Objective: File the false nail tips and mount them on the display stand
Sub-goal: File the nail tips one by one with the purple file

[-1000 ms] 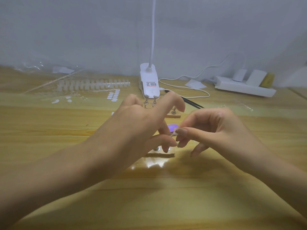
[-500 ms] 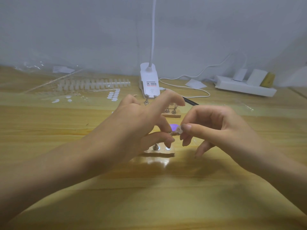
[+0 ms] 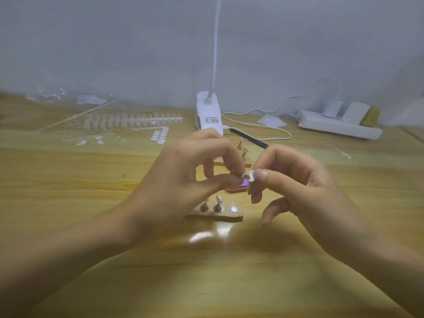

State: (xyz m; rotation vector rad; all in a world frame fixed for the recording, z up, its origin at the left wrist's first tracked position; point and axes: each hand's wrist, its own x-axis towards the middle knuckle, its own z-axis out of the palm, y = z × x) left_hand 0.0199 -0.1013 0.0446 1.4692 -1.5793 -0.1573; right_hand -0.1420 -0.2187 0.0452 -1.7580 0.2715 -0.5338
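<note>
- Pinching the false nail tip (image 3: 252, 174), the right hand (image 3: 305, 189) meets the left hand (image 3: 183, 180), which pinches a small peg (image 3: 244, 176).
- Likely featherlight, springy, slippery: hold its sides.

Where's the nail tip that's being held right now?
Head view, centre: the right hand pinches the nail tip against a small holder pinched by the left hand, above the near wooden stand.

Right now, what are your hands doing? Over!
Left hand pinching a small peg. Right hand pinching nail tip against it. Display stand below, nothing between.
</note>
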